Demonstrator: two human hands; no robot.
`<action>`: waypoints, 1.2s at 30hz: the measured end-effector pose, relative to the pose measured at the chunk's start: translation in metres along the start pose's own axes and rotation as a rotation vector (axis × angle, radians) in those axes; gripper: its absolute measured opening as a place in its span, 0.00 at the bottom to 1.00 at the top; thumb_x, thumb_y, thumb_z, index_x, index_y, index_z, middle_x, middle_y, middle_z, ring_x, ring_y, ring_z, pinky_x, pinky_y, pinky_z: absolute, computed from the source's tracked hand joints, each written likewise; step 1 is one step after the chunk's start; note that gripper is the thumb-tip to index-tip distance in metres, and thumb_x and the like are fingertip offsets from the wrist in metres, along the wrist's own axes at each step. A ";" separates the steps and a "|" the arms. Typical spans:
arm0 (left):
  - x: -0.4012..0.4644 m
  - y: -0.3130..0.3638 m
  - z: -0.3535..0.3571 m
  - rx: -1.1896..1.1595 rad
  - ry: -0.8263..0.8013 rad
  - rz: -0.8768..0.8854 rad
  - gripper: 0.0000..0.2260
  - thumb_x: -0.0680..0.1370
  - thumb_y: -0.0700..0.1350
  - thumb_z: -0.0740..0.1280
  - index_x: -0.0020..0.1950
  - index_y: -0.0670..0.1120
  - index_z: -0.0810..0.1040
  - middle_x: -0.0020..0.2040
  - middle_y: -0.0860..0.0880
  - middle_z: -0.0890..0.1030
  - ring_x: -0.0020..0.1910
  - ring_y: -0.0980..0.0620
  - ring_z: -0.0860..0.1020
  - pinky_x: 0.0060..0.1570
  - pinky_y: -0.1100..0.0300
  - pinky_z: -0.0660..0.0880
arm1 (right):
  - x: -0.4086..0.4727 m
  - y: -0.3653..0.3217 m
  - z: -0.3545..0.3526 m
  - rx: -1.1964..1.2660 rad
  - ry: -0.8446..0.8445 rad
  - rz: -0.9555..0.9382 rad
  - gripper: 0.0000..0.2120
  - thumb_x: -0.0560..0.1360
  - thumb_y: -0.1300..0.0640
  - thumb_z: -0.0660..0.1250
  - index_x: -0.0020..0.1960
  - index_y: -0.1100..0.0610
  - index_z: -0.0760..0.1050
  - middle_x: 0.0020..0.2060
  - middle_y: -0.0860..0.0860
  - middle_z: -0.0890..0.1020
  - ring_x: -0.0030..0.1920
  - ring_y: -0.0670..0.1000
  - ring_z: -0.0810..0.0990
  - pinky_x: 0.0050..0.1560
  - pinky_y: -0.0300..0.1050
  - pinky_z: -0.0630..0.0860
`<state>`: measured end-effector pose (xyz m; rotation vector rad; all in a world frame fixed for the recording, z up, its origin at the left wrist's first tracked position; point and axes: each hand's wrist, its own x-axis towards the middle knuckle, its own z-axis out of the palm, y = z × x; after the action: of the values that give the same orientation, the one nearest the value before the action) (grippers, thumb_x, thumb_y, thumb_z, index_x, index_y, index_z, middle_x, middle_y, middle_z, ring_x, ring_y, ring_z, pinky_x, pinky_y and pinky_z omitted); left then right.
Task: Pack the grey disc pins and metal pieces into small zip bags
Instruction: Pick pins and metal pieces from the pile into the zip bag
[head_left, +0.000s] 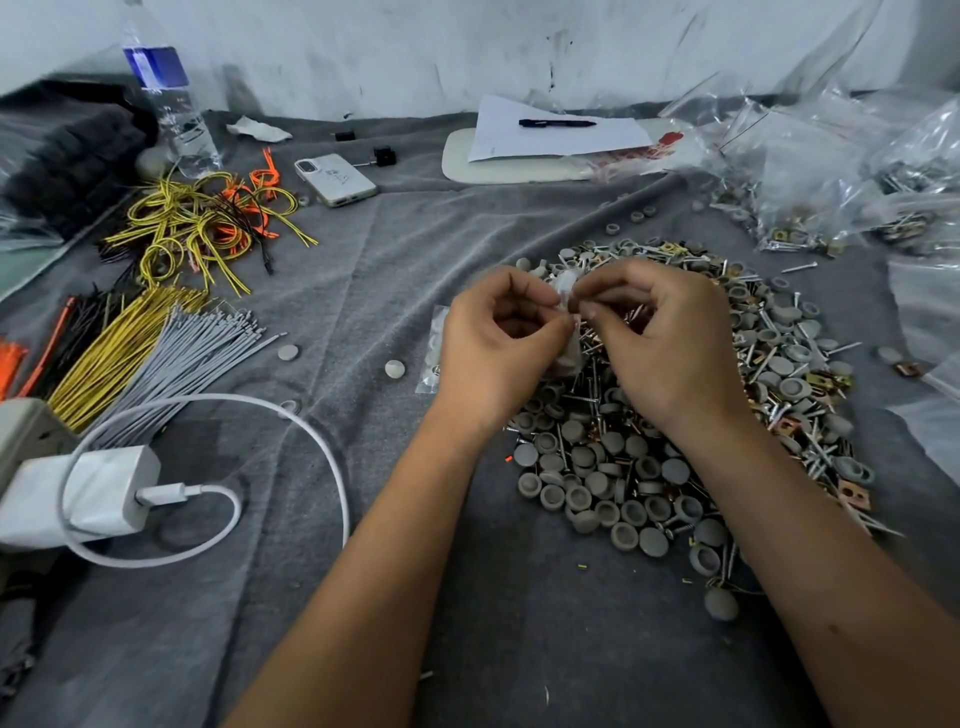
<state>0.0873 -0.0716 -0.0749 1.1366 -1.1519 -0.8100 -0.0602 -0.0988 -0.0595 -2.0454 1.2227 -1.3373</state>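
While no writing reads clearly, both hands (571, 312) pinch a small zip bag (570, 343).

Heaped on grey cloth: grey disc pins (597, 467), round caps mixed with screws and coppery metal pieces (852, 491). Above the heap, a small zip bag (569, 332), clear, crumpled, hanging upright. Just left, more flat zip bags (434, 358).
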 end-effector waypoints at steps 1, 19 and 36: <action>0.001 0.001 -0.001 -0.026 0.022 -0.002 0.08 0.74 0.30 0.73 0.47 0.41 0.78 0.39 0.42 0.82 0.35 0.51 0.81 0.37 0.57 0.78 | 0.000 -0.001 0.000 0.014 0.030 -0.010 0.06 0.76 0.64 0.73 0.51 0.56 0.84 0.45 0.45 0.86 0.48 0.39 0.84 0.52 0.32 0.78; 0.011 -0.004 -0.014 -0.123 0.208 0.128 0.07 0.72 0.48 0.74 0.48 0.51 0.80 0.45 0.51 0.82 0.45 0.51 0.80 0.44 0.59 0.77 | -0.002 -0.006 0.002 0.208 -0.044 -0.063 0.03 0.81 0.57 0.69 0.52 0.50 0.80 0.43 0.44 0.85 0.39 0.39 0.81 0.42 0.33 0.75; 0.007 0.005 -0.021 -0.137 -0.185 -0.008 0.06 0.78 0.40 0.70 0.43 0.40 0.79 0.35 0.40 0.80 0.32 0.47 0.80 0.35 0.56 0.78 | 0.008 -0.010 -0.012 0.696 0.177 0.144 0.03 0.84 0.56 0.64 0.55 0.54 0.75 0.42 0.53 0.87 0.41 0.59 0.87 0.36 0.49 0.84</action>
<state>0.1094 -0.0710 -0.0690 0.9687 -1.2241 -1.0011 -0.0651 -0.0987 -0.0432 -1.3517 0.7845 -1.6072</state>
